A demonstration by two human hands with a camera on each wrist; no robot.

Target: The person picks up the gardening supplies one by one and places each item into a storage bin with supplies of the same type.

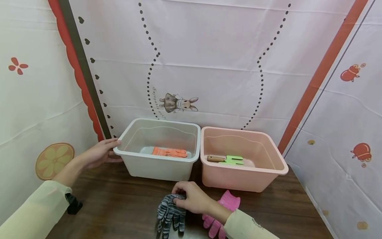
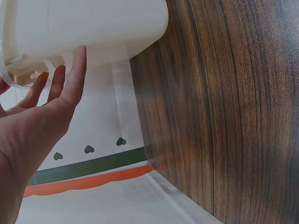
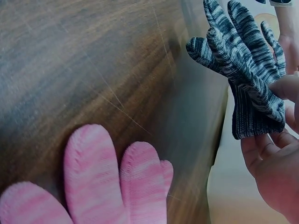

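A black-and-grey striped knit glove (image 1: 171, 212) hangs from my right hand (image 1: 192, 199), which pinches its cuff between thumb and fingers. In the right wrist view the glove (image 3: 247, 65) dangles with its fingers spread. My left hand (image 1: 99, 153) holds the left rim of a pale grey plastic bin (image 1: 158, 166); the left wrist view shows its fingers (image 2: 70, 88) under the rim. An orange glove (image 1: 169, 152) lies in that bin. Partly hidden beneath my right forearm, a pink glove (image 1: 228, 200) lies on the table.
A pink bin (image 1: 238, 177) stands right of the grey one, holding a green hand fork (image 1: 232, 160) with a wooden handle. The dark wooden table (image 1: 119, 202) ends at printed white cloth walls (image 1: 221, 83) behind and at both sides.
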